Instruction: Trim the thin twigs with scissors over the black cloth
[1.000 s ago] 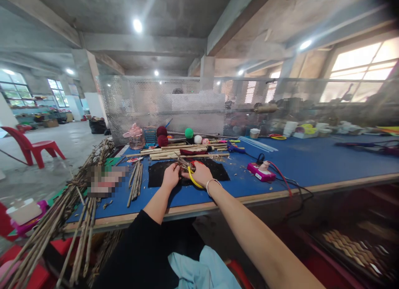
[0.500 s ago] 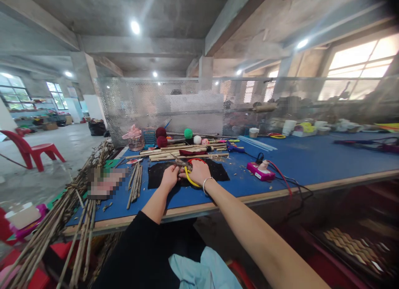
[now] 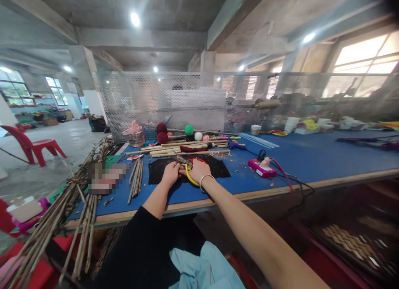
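Note:
Above a black cloth (image 3: 158, 171) on the blue table, my right hand (image 3: 200, 171) is closed around a pair of shears (image 3: 188, 175) with one yellow and one red handle. The metal blades point up and to the left, past my left fingertips. My left hand (image 3: 171, 174) is closed in a pinch right beside the blades, and what it holds is too small and hidden to make out. Just behind the cloth lie several pale cut sticks (image 3: 181, 152) and a dark red piece of cloth (image 3: 193, 148).
Thin sticks (image 3: 136, 181) lie left of the cloth, and a big bundle of branches (image 3: 67, 197) hangs over the table's left edge. Yarn-like balls (image 3: 189, 130), a blue glue gun (image 3: 236, 144) and a pink power strip (image 3: 262, 168) sit around. A perforated metal screen (image 3: 149, 102) stands behind.
The view has shifted slightly. Both hands stay together over the black cloth, with the shears still in my right hand; little else differs.

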